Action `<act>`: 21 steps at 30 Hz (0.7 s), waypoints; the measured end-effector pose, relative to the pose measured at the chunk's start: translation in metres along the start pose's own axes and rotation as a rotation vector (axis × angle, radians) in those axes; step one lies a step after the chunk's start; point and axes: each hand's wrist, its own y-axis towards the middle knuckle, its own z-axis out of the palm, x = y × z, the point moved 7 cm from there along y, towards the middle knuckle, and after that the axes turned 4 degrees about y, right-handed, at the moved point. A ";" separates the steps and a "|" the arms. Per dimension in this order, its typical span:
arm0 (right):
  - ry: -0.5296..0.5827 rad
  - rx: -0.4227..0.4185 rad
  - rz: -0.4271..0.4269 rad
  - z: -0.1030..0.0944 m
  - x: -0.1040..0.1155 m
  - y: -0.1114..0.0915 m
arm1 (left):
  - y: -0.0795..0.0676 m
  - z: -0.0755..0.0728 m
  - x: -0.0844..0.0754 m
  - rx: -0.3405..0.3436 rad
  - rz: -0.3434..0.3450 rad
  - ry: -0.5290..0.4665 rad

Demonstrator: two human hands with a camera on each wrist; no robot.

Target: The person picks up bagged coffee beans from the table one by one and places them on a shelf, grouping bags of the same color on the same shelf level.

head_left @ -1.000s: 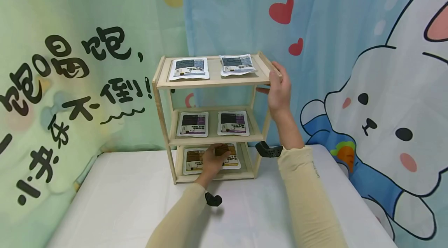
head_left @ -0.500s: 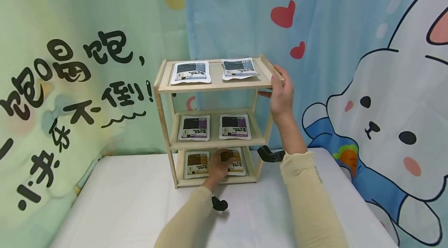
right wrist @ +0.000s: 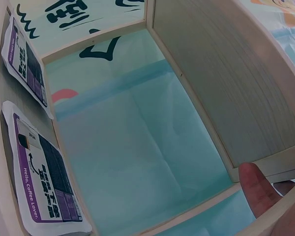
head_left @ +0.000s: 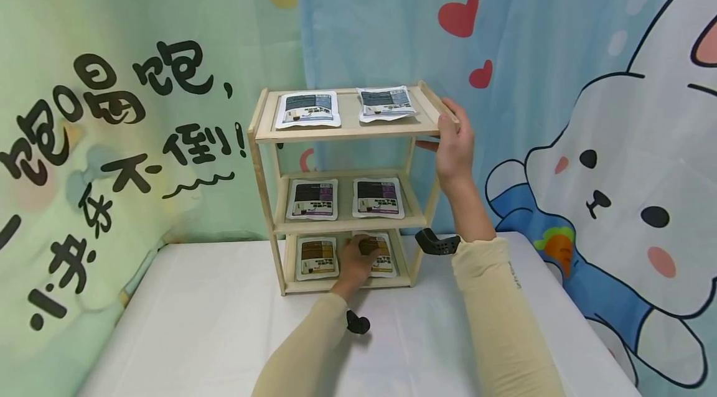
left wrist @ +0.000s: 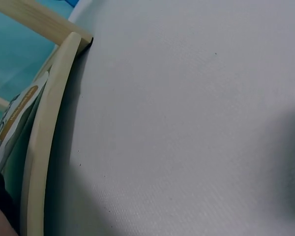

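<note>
A three-tier wooden shelf rack (head_left: 344,223) stands on the white table. My left hand (head_left: 355,260) reaches into the bottom tier and holds a white coffee packet with a brown and yellow label (head_left: 385,260), its thumb and fingers spread across it. That packet (left wrist: 14,118) shows at the left edge of the left wrist view, where most of the hand is out of frame. A matching packet (head_left: 317,258) lies to its left. My right hand (head_left: 456,151) grips the rack's upper right corner, thumb above and a finger (right wrist: 255,184) under the top board.
Two purple-labelled packets (head_left: 312,200) lie on the middle tier, two blue-labelled ones (head_left: 308,109) on the top tier. White cloth covers the table (head_left: 185,316). Printed curtains (head_left: 370,23) hang close behind the rack.
My left hand has slid a little to the right along the bottom tier, and the right packet has shifted right with it. My right hand keeps its grip on the corner.
</note>
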 end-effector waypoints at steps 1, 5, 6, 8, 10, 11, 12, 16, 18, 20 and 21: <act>-0.005 -0.004 0.001 -0.001 0.000 0.000 | -0.001 0.000 0.000 0.003 -0.001 -0.002; -0.005 -0.006 -0.001 -0.001 -0.001 0.000 | -0.003 -0.004 0.000 -0.022 0.011 -0.002; -0.001 -0.003 -0.003 -0.001 -0.001 0.000 | -0.003 -0.006 -0.001 -0.039 0.016 0.006; 0.009 0.003 -0.009 -0.001 -0.001 0.000 | -0.003 -0.009 0.000 -0.068 0.014 0.031; 0.021 0.009 -0.010 0.000 0.000 0.000 | -0.004 -0.012 0.000 -0.088 0.007 0.062; 0.024 0.010 -0.010 0.000 0.000 0.000 | -0.004 -0.013 0.000 -0.092 0.007 0.077; 0.024 0.009 -0.013 -0.001 0.000 0.000 | -0.004 -0.014 0.000 -0.093 0.004 0.088; 0.019 0.005 -0.015 -0.001 -0.001 -0.001 | -0.007 -0.014 -0.003 -0.087 0.001 0.093; 0.020 0.002 -0.014 -0.001 -0.001 0.000 | -0.010 -0.015 -0.006 -0.086 0.004 0.081; 0.025 -0.001 -0.010 -0.002 -0.002 0.001 | -0.012 -0.016 -0.010 -0.090 0.020 0.078; 0.026 -0.005 -0.008 -0.002 -0.003 0.001 | -0.013 -0.016 -0.013 -0.090 0.031 0.078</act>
